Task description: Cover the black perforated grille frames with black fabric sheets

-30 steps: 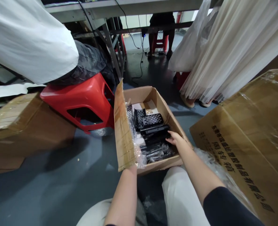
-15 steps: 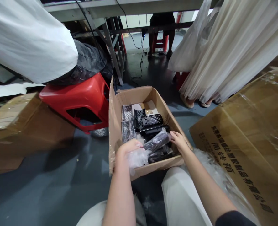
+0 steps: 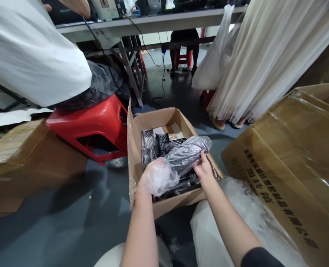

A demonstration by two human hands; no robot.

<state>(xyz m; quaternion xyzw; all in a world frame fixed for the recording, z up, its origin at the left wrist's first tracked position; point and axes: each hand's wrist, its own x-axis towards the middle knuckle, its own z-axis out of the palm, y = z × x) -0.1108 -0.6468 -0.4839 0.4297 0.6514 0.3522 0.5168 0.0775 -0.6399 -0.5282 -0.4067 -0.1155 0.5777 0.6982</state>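
An open cardboard box stands on the floor in front of me, with several black perforated plastic parts inside. Both my hands hold a clear plastic bag with a black part in it, raised just above the box. My left hand is closed on the bag's crumpled near end. My right hand grips the bag's right side.
A red plastic stool with a seated person in a white shirt is to the left. A large taped carton with printed characters stands right. White plastic bags hang behind. Another carton lies far left.
My left hand came up from beside the box and took the bag's end. Both hands have lifted the bagged black part up out of the box.
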